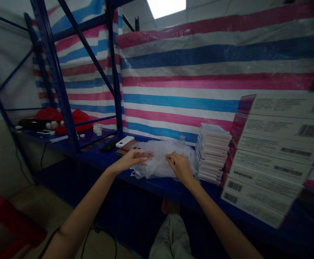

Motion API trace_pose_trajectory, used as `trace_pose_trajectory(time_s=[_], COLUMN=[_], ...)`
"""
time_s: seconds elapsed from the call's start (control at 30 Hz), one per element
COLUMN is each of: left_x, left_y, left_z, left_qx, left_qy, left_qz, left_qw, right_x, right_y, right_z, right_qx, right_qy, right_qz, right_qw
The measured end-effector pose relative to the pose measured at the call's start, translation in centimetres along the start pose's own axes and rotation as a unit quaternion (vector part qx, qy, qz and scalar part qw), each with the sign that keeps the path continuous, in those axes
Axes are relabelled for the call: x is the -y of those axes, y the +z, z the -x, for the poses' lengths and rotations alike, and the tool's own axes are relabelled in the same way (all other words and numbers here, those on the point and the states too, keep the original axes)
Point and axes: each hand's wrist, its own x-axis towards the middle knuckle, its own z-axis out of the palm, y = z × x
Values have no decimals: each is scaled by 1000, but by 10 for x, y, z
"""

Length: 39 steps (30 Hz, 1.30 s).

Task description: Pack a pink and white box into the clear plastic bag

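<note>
A crumpled pile of thin, translucent white plastic bags [157,168] lies on the blue shelf in front of me. My left hand [130,160] reaches over the pile's left side, its fingers stretched out, apart and slightly blurred. At the right side, my right hand [182,167] has its fingers bent and pinched on the bag material. Whether one bag or several are in that pinch cannot be made out. Right of the pile stands a stack of thin white boxes [213,154]. A small clear glass-like piece [182,138] shows behind the bags.
Large barcoded cartons [273,169] are stacked at the right. Left of the bags lie a white device [125,141], a dark phone-like object [110,145] and a brown flat item [127,147]. Blue rack posts [57,79] rise at left, and a red stool [8,219] stands below.
</note>
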Motion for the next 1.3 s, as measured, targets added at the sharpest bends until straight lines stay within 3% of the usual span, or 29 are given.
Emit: trace_pose_trajectory(time_s=[0.13, 0.2, 0.27, 0.37, 0.47, 0.53, 0.6, 0.73, 0.8, 0.87, 1.0, 1.03, 1.13, 1.23, 1.3], left_x=[2, 3, 3, 6, 12, 15, 17, 12, 9, 7, 17, 20, 22, 7, -10], left_y=[-46, -60, -56, -23, 12, 21, 17, -13, -25, -29, -27, -27, -30, -34, -36], left_z=[9, 11, 12, 15, 20, 21, 20, 20, 23, 28, 38, 39, 38, 28, 17], left_qx=[-39, -64, -70, -17, 30, 35, 39, 4, -23, -8, 156, 170, 102, 49, 10], left_qy=[-24, -25, -29, -46, -13, 14, 22, 27, 18, -16, -126, -138, -128, -120, -85], left_qz=[-111, -152, -179, -223, -281, -276, -221, -111, -130, -176, -262, -300, -432, -487, -506], left_qw=[993, 986, 981, 973, 959, 960, 974, 993, 991, 984, 944, 929, 887, 864, 858], right_x=[-22, -29, -30, -27, -23, -24, -27, -33, -34, -33, -34, -35, -39, -46, -51], right_y=[-12, -18, -22, -24, -22, -21, -20, -21, -21, -21, -20, -19, -15, -9, -7], right_z=[7, 11, 14, 17, 21, 24, 28, 37, 40, 42, 44, 44, 43, 38, 31], right_qx=[-48, -63, -71, -64, -48, -38, -32, -28, -23, -18, -8, -9, -21, -42, -89], right_qy=[27, 32, 36, 30, 18, 11, 9, 19, 25, 36, 127, 156, 223, 277, 289], right_qz=[58, 65, 67, 85, 113, 124, 130, 140, 141, 127, 40, 1, -166, -356, -432], right_qw=[997, 995, 995, 994, 992, 991, 991, 990, 989, 991, 991, 988, 960, 892, 850])
